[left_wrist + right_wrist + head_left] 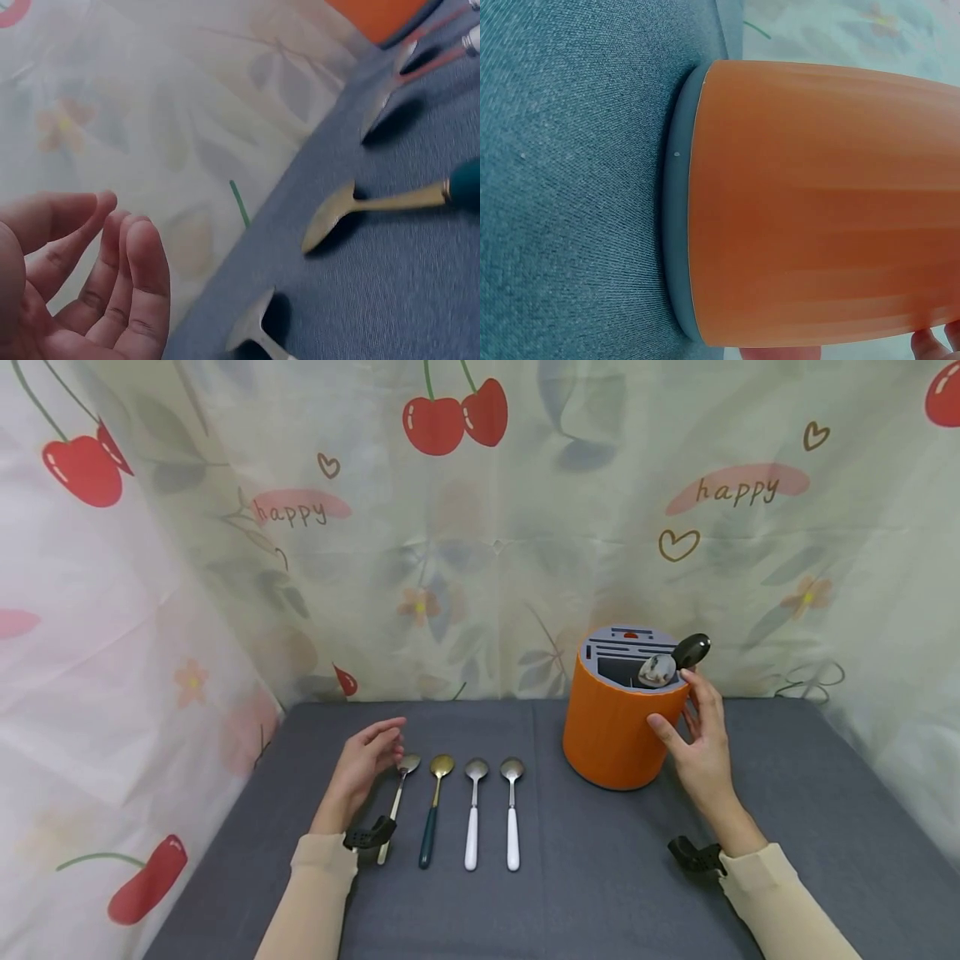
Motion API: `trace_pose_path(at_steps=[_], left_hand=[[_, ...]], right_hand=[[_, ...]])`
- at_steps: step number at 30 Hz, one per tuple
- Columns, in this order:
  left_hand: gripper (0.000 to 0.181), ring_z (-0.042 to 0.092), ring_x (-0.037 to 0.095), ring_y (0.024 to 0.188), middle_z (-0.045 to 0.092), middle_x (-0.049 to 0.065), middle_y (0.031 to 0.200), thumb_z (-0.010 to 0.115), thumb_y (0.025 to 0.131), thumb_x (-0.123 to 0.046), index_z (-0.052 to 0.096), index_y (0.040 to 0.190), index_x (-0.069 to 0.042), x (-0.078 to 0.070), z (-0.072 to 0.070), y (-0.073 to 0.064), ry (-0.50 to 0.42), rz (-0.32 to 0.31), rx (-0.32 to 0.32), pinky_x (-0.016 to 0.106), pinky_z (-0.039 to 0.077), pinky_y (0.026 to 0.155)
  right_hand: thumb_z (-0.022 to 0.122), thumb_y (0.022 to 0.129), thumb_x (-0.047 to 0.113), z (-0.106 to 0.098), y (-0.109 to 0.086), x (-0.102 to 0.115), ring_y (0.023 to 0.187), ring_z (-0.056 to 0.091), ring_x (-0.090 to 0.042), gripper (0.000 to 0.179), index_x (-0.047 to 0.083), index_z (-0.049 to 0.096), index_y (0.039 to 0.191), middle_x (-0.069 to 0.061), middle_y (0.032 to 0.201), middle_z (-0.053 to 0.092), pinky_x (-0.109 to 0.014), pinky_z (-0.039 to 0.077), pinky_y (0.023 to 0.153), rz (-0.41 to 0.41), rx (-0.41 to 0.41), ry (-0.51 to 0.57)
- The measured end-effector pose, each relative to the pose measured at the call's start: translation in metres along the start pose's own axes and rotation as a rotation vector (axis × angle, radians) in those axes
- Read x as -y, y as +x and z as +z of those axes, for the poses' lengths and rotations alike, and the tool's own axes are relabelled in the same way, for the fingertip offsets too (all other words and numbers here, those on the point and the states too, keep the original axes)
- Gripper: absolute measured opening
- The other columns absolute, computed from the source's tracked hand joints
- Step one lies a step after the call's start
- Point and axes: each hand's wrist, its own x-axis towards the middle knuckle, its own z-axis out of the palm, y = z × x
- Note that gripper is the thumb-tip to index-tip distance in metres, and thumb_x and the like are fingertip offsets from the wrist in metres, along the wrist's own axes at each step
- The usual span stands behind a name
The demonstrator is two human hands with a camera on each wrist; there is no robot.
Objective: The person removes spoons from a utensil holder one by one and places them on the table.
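On the right, an orange utensil holder (618,731) with a slotted grey top stands upright; its lower wall (810,202) fills the right wrist view. A silver spoon bowl (657,670) and a black spoon (692,650) stick out of its top. My right hand (703,747) holds the holder's right side, thumb toward the front. My left hand (363,768) hovers near the leftmost spoon (397,802), its fingers (146,277) loosely bent around nothing. Beside it lie a gold spoon with a dark green handle (428,835) and two white-handled spoons (472,839).
A dark grey cloth (570,877) covers the table. Behind and to the left hangs a pale curtain (495,568) printed with cherries and flowers. A thin cord (821,677) shows at the table's back right.
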Motion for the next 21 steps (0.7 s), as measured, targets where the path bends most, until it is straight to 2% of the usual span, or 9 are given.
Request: trace_pose_path(at_steps=[5,10,16,21], left_hand=[[0.043,0.065,0.029,0.103,0.064,0.013,0.114,0.06,0.108,-0.023,0.057,0.146,-0.001,-0.009,0.007,-0.003,-0.054,0.011,0.034,0.036,0.058,0.09],[0.046,0.065,0.032,0.11,0.066,0.003,0.11,0.063,0.107,-0.026,0.057,0.146,-0.001,-0.023,0.02,-0.009,-0.062,0.065,0.09,0.034,0.058,0.093],[0.043,0.066,0.024,0.112,0.064,0.007,0.12,0.062,0.107,-0.026,0.059,0.144,-0.005,-0.04,0.038,-0.019,-0.041,0.158,0.165,0.035,0.056,0.096],[0.042,0.06,0.033,0.126,0.063,0.009,0.134,0.061,0.108,-0.03,0.059,0.145,-0.01,-0.046,0.047,-0.024,0.005,0.193,0.21,0.036,0.054,0.101]], right_hand=[[0.073,0.095,-0.004,0.0,0.0,0.002,0.149,0.034,-0.019,0.078,0.023,0.04,0.161,0.005,0.165,0.03,-0.042,0.027,0.126,-0.002,0.0,0.001],[0.073,0.095,-0.003,-0.001,0.0,0.002,0.149,0.034,-0.02,0.078,0.024,0.04,0.161,0.005,0.165,0.029,-0.043,0.026,0.126,0.0,-0.001,0.007],[0.072,0.095,-0.006,0.001,0.001,0.003,0.148,0.035,-0.019,0.078,0.022,0.04,0.161,0.004,0.164,0.031,-0.045,0.026,0.126,0.003,-0.006,0.014],[0.069,0.096,-0.007,0.003,-0.003,0.022,0.147,0.035,-0.021,0.074,0.016,0.04,0.16,-0.002,0.164,0.031,-0.049,0.025,0.126,0.013,-0.008,0.023]])
